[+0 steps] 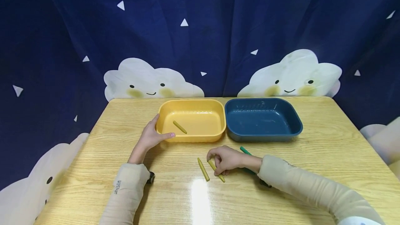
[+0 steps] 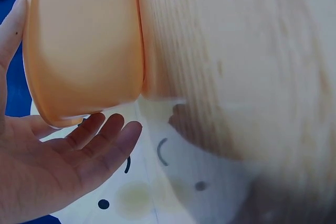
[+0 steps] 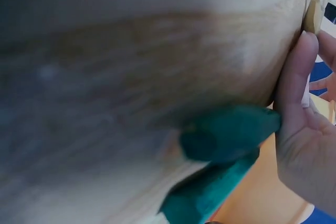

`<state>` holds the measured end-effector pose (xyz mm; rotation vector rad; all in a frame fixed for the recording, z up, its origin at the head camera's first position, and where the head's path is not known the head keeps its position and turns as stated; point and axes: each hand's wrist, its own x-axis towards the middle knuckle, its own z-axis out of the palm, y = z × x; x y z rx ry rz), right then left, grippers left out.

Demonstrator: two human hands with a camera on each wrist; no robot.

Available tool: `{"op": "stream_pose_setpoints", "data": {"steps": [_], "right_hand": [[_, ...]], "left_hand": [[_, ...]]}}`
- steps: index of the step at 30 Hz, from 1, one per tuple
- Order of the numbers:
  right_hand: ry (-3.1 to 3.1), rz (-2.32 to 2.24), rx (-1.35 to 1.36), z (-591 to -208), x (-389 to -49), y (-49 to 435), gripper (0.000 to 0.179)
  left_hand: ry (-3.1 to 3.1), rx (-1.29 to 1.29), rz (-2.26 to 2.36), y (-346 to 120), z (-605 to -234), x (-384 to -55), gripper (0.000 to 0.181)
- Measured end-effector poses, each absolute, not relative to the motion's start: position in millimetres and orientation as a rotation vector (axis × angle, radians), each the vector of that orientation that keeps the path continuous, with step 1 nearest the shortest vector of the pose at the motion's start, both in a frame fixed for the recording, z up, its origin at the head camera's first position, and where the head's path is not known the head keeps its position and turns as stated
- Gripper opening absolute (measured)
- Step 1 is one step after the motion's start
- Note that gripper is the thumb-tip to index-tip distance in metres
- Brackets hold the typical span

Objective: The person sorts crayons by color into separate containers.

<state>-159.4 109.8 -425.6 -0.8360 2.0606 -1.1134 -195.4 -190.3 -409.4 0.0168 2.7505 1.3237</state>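
Two hands on table, left hand (image 1: 151,136) fingers straight against yellow tray (image 1: 191,134), right hand (image 1: 227,159) pinching yellow crayon (image 1: 216,171)

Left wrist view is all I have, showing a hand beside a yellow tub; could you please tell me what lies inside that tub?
Observer: One yellow crayon lies inside the yellow tub.
Operator: Thank you. Where is the other hand?
Observer: The right hand is on the table, fingers curled over a second yellow crayon.
Operator: Is anything else near it?
Observer: A third yellow crayon lies just beside it, and a green crayon pokes out behind the hand.
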Motion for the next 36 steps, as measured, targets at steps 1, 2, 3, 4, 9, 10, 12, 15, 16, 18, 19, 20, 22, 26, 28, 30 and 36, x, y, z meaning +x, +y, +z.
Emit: {"op": "stream_pose_setpoints", "data": {"steps": [1, 2, 3, 4, 9, 10, 12, 15, 16, 18, 19, 20, 22, 26, 28, 30, 36], "right_hand": [[2.054, -1.121, -0.824, -426.0, -159.8, 109.9, 0.037], [2.046, -1.131, -0.817, -426.0, -160.2, 109.8, 0.037], [2.042, -1.136, -0.809, -426.1, -160.5, 109.8, 0.036], [2.040, -1.136, -0.806, -426.2, -160.6, 109.7, 0.036], [2.047, -1.112, -0.824, -425.0, -161.1, 110.1, 0.034], [2.047, -1.106, -0.827, -424.8, -161.2, 110.4, 0.034], [2.042, -1.100, -0.831, -424.3, -161.7, 111.1, 0.033], [2.031, -1.087, -0.839, -424.0, -162.5, 112.3, 0.031], [2.026, -1.083, -0.843, -423.8, -162.8, 112.6, 0.031], [2.017, -1.075, -0.851, -423.0, -163.5, 113.0, 0.031], [2.014, -1.071, -0.853, -422.8, -163.8, 113.2, 0.030], [2.012, -1.069, -0.855, -422.6, -164.0, 113.3, 0.030], [2.003, -1.073, -0.852, -422.3, -164.6, 113.4, 0.030], [1.999, -1.099, -0.851, -422.7, -165.8, 113.3, 0.029], [2.003, -1.114, -0.861, -423.6, -166.6, 113.4, 0.027], [2.016, -1.125, -0.880, -424.8, -167.3, 113.5, 0.025], [2.090, -1.046, -1.003, -424.3, -167.4, 111.2, 0.025]], "left_hand": [[2.751, 0.018, 1.324, -190.4, -409.2, -195.5, 0.110], [2.751, 0.018, 1.323, -190.4, -409.0, -195.5, 0.110], [2.751, 0.019, 1.324, -190.4, -408.8, -195.6, 0.110], [2.751, 0.019, 1.323, -190.5, -408.6, -195.7, 0.110], [2.749, 0.017, 1.325, -190.7, -408.5, -196.0, 0.110], [2.748, 0.018, 1.326, -190.6, -408.5, -195.9, 0.110], [2.747, 0.018, 1.326, -190.4, -408.4, -195.9, 0.110], [2.747, 0.014, 1.323, -190.2, -408.4, -195.7, 0.111], [2.749, 0.015, 1.322, -190.2, -408.6, -195.7, 0.111], [2.748, 0.011, 1.324, -190.2, -408.5, -195.7, 0.111], [2.747, 0.012, 1.326, -190.2, -408.8, -195.8, 0.112], [2.747, 0.015, 1.327, -190.4, -408.9, -195.9, 0.112], [2.744, 0.014, 1.332, -190.3, -409.0, -195.9, 0.112], [2.743, 0.018, 1.331, -190.7, -409.1, -195.9, 0.112], [2.742, 0.017, 1.335, -190.6, -409.2, -195.9, 0.111], [2.744, 0.017, 1.334, -190.4, -409.0, -195.4, 0.111], [2.745, 0.012, 1.332, -190.7, -409.5, -195.1, 0.111]]}}
